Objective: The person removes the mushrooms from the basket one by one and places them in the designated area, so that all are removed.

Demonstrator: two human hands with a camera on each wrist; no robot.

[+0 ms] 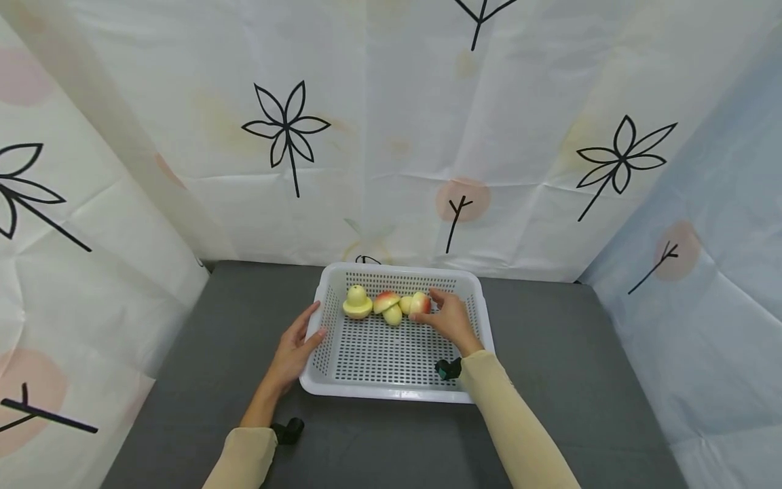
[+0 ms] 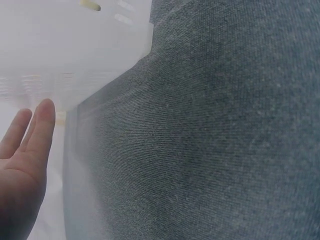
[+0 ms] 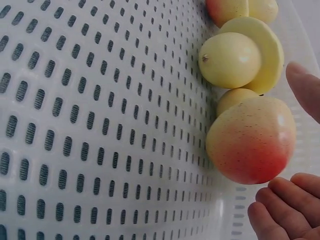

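Three toy mushrooms in pale yellow and red sit in a row in a white plastic basket [image 1: 391,394]. The left mushroom [image 1: 357,303] stands stem up, while the middle mushroom [image 1: 385,301] lies with its stem toward me. My right hand [image 1: 452,320] is around the rightmost mushroom [image 3: 252,142], thumb on one side and fingers on the other. In the right wrist view a gap shows between thumb and cap, and the fingertips [image 3: 280,186] are close by it. At the basket's left side my left hand [image 1: 290,353] rests with fairly straight fingers [image 2: 42,130] against the outer wall.
A dark grey cloth [image 1: 568,380] covers the table under the basket. Patterned white sheets [image 1: 391,136] hang behind and at both sides. A black wrist strap mount [image 1: 289,430] is on the left wrist, another [image 1: 449,369] on the right.
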